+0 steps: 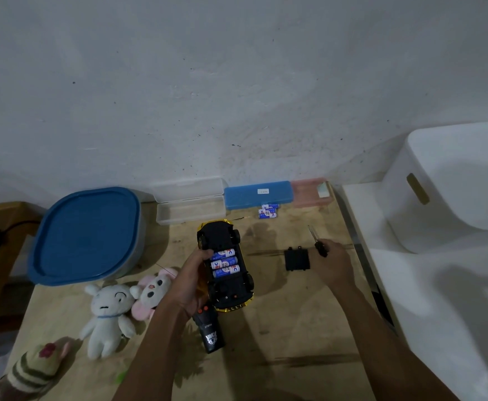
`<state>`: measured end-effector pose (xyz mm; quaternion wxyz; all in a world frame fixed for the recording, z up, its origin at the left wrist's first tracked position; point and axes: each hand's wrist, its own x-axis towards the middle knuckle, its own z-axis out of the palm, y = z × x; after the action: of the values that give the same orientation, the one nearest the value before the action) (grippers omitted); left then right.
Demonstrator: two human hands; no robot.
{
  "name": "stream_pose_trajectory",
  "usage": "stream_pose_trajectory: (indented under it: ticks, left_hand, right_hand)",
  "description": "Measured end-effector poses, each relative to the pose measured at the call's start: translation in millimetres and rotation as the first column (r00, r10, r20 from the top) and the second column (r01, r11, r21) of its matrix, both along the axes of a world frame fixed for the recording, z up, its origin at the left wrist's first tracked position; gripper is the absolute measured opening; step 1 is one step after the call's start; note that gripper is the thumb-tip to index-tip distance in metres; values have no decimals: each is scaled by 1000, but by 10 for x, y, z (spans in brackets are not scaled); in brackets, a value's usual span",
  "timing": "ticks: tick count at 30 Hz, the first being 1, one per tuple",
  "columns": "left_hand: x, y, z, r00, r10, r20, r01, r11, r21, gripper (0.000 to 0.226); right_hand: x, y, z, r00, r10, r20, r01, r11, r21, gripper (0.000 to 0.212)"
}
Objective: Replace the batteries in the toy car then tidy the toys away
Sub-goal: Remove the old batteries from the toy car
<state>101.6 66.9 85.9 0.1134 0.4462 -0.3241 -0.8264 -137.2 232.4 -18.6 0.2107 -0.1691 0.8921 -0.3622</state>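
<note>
The yellow toy car [231, 287] lies upside down on the wooden table, black underside up. Three blue batteries [226, 262] sit in its open compartment. My left hand [192, 280] grips the car's left side. My right hand [331, 260] holds a small black-handled screwdriver [318, 242], its tip pointing away from me. The black battery cover [296, 259] lies on the table just left of that hand. A few loose batteries [268, 211] lie near the back. A black remote control [209, 329] rests below my left wrist.
A blue-lidded tub [87, 235] stands at the left. An open clear case [190, 211], a blue case [257, 193] and a pink case [312, 192] line the wall. Three plush toys [108, 314] lie front left. A white bin [451, 180] stands at the right.
</note>
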Motion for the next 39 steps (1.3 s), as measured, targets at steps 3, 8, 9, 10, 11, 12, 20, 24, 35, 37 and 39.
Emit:
stream_pose_trajectory:
  ticks: [3,8,9,10,11,12,20,24,35,37,39]
  left_hand:
    - [-15,5,21,1000,-2,-21,2,1000,-8,27]
    - [-43,6,32,1000,-14,-25,14,1000,-23,30]
    - [-45,4,37,1000,-10,-27,10,1000,-27,33]
    - [-45,2,43,1000,0,-30,-1,1000,-28,37]
    - [-46,3,55,999,12,-37,-13,1000,-25,41]
    - [-43,1,55,999,23,-46,-24,1000,-19,44]
    - [-87,37,101,991,24,-133,-34,997,-73,53]
    - [-138,70,113,984,14,-178,-48,981,-186,50]
    - [-132,137,150,948,21,-319,-113,956,-271,61]
    - [-128,142,139,946,-19,-323,-84,950,-300,51]
    - [-120,137,137,947,-72,-314,-42,939,-340,52]
  right_hand:
    - [-28,38,-72,998,48,-30,-47,998,50,11]
    - [43,87,-68,987,11,-160,7,994,111,16]
    - [48,97,-56,985,20,-169,1,993,120,18]
    - [47,105,-46,985,33,-171,-12,993,121,21]
    - [52,109,-21,985,37,-171,-15,992,125,26]
    - [54,107,2,982,27,-186,-3,992,130,30]
    - [482,-313,1054,980,132,-146,-167,952,-258,9]
    - [931,-517,1348,891,430,-147,-452,870,-195,12]
    - [1200,-630,1304,965,248,-83,-260,948,-182,16]
    - [1200,-638,1308,972,234,-23,-235,956,-177,16]
    - [1187,-647,1304,973,226,40,-215,959,-184,17]
